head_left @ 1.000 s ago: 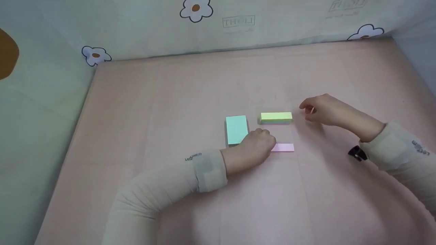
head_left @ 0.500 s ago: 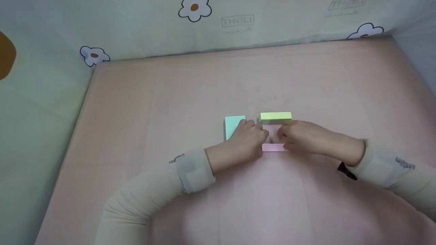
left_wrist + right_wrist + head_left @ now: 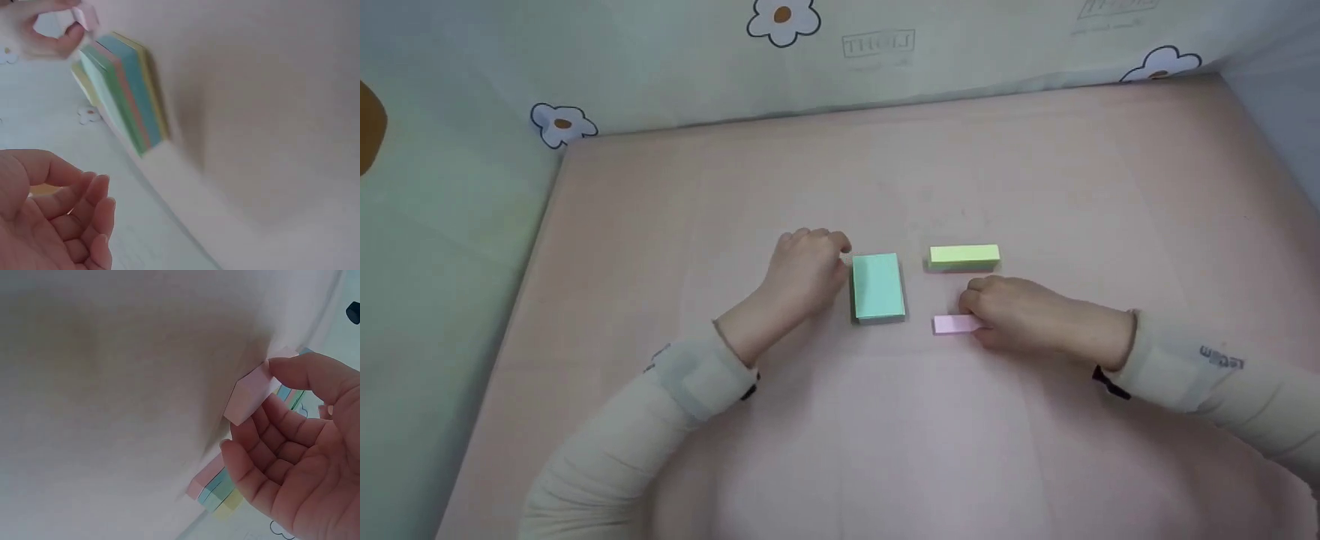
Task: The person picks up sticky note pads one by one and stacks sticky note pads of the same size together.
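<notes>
My right hand (image 3: 1031, 319) pinches a narrow pink sticky note pad (image 3: 951, 325) between thumb and fingers. In the right wrist view, the thumb lies along one side of the pink pad (image 3: 247, 398) and the fingertips are at the other. A mint-topped stack of larger sticky notes (image 3: 877, 286) lies left of that pad. Just beyond its left edge is my left hand (image 3: 806, 274), fingers loosely bent, with nothing in them. The left wrist view shows the stack's green, pink, blue and yellow layers (image 3: 132, 90), with the left hand (image 3: 62, 214) apart from it.
A narrow stack of sticky notes (image 3: 964, 256) with a yellow-green top lies behind the pink pad. All rest on a pale pink surface (image 3: 930, 435). A light curtain with flower prints (image 3: 675, 67) borders the back and sides.
My left hand has left the pink pad and moved left, past the mint-topped stack. My right hand has come in from the right and taken hold of the pad's right end.
</notes>
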`<state>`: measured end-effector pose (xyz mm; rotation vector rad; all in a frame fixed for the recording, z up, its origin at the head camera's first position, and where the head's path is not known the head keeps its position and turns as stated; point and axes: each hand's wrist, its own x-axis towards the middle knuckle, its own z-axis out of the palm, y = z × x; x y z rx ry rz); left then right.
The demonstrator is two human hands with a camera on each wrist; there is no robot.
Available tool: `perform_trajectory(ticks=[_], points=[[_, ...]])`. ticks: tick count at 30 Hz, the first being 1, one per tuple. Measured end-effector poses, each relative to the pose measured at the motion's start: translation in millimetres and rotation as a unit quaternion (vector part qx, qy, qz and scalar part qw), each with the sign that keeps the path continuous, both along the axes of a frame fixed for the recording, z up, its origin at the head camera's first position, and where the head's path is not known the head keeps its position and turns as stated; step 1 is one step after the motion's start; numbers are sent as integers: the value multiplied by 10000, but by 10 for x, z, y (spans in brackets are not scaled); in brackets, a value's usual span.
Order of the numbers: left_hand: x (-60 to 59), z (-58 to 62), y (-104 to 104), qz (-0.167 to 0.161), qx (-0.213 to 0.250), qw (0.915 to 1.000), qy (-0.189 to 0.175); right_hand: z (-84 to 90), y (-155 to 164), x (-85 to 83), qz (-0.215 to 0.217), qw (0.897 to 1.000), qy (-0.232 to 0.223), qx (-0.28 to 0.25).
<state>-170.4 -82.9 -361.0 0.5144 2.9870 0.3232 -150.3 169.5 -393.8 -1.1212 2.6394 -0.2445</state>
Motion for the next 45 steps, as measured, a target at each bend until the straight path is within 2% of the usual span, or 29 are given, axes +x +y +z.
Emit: perform_trajectory(ticks=[5,8,10,14,17,20,25,30,38,45], points=[[-75,-113,-197,304,-649,9962,-486,-17,-19,9,73,9998,204,30],[-116,-175,-270,419,-845,9925,-778,-19,-31,22,67,9996,248,78],[-136,-213,-305,510,-823,9905,-980,-17,-38,28,65,9996,251,116],[-149,-261,-349,721,-475,9845,-1526,-6,-50,30,100,9993,259,266],[-152,-263,-360,887,-182,9770,-1930,-6,-52,19,205,9983,400,384],[-154,-236,-360,903,-157,9725,-2143,-8,-56,8,310,9971,560,419],[-152,-193,-340,637,-373,9735,-2164,-5,-54,-5,403,9964,635,394],[-156,-183,-323,421,-609,9751,-2091,76,-22,-63,209,9977,600,240],[-193,-172,-315,262,-828,9731,-2135,267,122,-308,-115,9949,792,-606],[-195,-165,-301,321,-834,9725,-2152,197,208,-547,-326,9887,769,-1241]])
